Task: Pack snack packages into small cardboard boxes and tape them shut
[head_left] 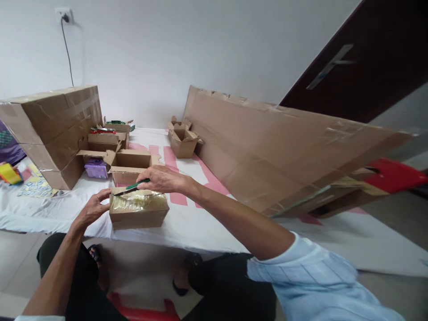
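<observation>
Plainly, the right fingers point(146, 173) are clamped on the green handle of a cutter point(133, 186), whose blade slants down leftward over the top left corner of a taped carton point(139, 210). The left fingers point(104, 193) are bent against the carton's left end, the thumb set apart below; whether they pinch its edge I cannot tell. Behind these fingers, the right hand point(164, 178) shows its back, and the right forearm point(227, 208) slants away to a light blue sleeve point(307, 272). The left hand point(92, 209) sits lower, slightly bent at the wrist, the left forearm point(58, 281) dropping steeply. The carton rests near the front edge of the cloth-covered tabletop point(207, 227), just before an open box point(126, 170).
</observation>
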Demonstrator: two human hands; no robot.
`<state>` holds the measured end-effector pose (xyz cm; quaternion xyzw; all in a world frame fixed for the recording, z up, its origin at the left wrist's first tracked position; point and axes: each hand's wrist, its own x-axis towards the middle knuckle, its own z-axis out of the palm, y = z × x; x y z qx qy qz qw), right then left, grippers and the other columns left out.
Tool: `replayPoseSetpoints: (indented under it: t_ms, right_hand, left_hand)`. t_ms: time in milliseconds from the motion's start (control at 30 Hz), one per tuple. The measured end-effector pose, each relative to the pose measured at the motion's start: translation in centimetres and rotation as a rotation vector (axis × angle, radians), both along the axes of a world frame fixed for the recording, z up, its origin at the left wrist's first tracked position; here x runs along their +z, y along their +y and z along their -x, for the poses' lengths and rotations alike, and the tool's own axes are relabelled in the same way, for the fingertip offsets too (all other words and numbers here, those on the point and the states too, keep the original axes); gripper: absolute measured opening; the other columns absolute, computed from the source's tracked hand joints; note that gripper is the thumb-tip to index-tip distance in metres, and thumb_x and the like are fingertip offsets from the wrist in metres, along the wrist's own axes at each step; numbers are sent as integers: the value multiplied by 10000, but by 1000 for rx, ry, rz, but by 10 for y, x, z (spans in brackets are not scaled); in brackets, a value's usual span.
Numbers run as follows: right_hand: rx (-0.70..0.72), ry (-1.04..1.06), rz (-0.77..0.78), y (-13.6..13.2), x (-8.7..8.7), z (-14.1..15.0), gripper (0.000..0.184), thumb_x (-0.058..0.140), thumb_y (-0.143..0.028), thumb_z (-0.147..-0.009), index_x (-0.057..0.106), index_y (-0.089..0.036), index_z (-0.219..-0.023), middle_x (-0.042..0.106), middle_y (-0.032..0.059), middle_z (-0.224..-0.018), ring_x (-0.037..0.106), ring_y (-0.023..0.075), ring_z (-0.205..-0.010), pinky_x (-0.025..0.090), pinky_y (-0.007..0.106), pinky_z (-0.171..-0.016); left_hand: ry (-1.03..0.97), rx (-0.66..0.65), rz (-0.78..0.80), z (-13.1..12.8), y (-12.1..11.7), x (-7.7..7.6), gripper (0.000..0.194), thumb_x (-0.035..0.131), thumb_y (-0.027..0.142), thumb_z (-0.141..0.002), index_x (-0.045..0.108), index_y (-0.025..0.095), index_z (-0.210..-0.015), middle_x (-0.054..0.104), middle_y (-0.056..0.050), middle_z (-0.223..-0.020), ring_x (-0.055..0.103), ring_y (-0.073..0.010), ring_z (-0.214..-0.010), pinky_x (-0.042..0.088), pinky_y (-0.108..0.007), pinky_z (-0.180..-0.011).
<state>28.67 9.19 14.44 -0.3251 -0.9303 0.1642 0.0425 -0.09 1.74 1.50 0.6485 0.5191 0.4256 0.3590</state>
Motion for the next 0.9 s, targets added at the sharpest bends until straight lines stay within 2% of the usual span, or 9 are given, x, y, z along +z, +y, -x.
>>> replayPoseSetpoints:
  t_ms: [300, 567, 733, 800, 900]
  right_hand:
    - [-4, -63, -58, -3, 1, 8, 259, 648, -344, -1050, 859, -265, -1178, 808, 24, -946, 601, 150, -765, 301, 275, -638]
    - [-35, -182, -95, 5, 9, -27, 234, 658, -344, -1058, 860, -227, -1078, 800, 45, -926, 616, 161, -785, 296, 280, -648]
    - [-20, -225, -142, -3, 6, -24, 237, 673, -344, -1047, 872, -258, -1142, 829, 61, -1019, 677, 201, -883, 294, 300, -643]
    - [-33, -268, -161, -4, 5, -33, 248, 674, -370, -1047, 882, -239, -1075, 827, 73, -982, 683, 209, -864, 290, 304, -634]
    - [-127, -284, -193, -1, 5, -73, 268, 673, -387, -1042, 882, -223, -1004, 820, 81, -918, 685, 211, -821, 308, 300, -637]
  left_hand:
    - [23, 3, -3, 0, -2, 2, 613, 895, 593, -777, 841, 195, -1240, 750, -157, -1426, 678, -391, -1354, 515, -524, -1196]
    - [86, 67, -11, 7, 0, -2, 539, 849, 542, -759, 855, 204, -1179, 757, -147, -1409, 723, -385, -1271, 559, -543, -1148]
    - [108, 97, -7, 10, 0, -1, 547, 851, 543, -736, 852, 196, -1159, 765, -151, -1398, 723, -392, -1271, 560, -557, -1147]
    - [100, 111, -9, 12, -2, -1, 550, 857, 554, -725, 853, 199, -1145, 780, -147, -1372, 719, -399, -1277, 567, -564, -1138]
    - [77, 99, 7, 12, -3, 0, 560, 868, 563, -727, 850, 192, -1145, 788, -152, -1354, 710, -411, -1297, 571, -573, -1130]
